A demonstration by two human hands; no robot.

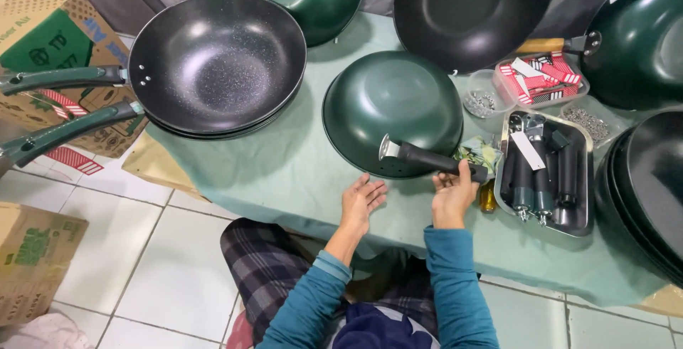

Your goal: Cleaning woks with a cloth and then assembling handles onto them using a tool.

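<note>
In the middle of the frame, our right hand (452, 196) closes its fingers on the black handle (435, 159) resting on the upturned green wok (393, 110). Our left hand (361, 202) is open and empty. We think the handle may slip on the domed pan, because only one hand holds it.

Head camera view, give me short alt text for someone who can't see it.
A person's right hand holds a black handle against an upturned green wok on a green-covered table; the left hand rests open alongside. More woks and a tray of handles surround it.
</note>
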